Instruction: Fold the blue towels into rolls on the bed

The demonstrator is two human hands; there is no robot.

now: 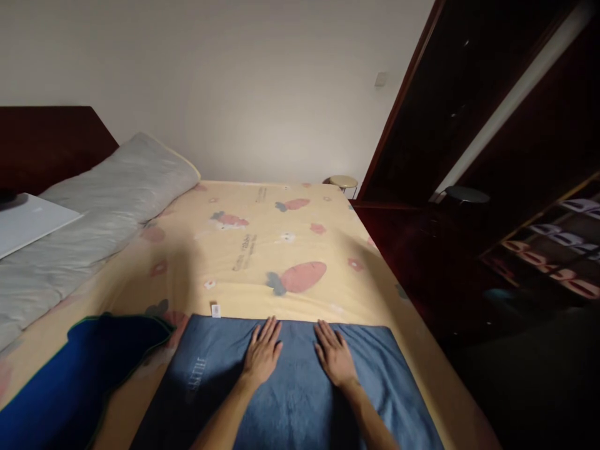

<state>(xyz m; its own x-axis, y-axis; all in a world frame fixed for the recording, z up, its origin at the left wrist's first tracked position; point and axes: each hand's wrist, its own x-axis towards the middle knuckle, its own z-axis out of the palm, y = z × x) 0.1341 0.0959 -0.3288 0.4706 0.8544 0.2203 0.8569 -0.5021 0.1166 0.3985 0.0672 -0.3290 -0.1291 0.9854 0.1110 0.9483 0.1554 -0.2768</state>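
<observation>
A blue-grey cloth (290, 400) lies spread on the bed, with pale lettering at its left and a small white tag (215, 310) at its upper left edge. My left hand (264, 353) rests flat on the cloth near its far edge, fingers extended. To the right, my right hand (335, 355) also lies flat on it, fingers a little apart. Neither hand grips anything. Some wrinkles run through the cloth beside and below my right hand. A darker blue item with a green edge (79, 375) lies to the left of the cloth.
The yellow sheet (300, 244) has carrot prints. Grey bedding (117, 181) and a white board (32, 219) are at the left. Beyond the bed stands a beige stool (344, 182). A dark stool (467, 195) and a shoe rack (557, 250) are at the right.
</observation>
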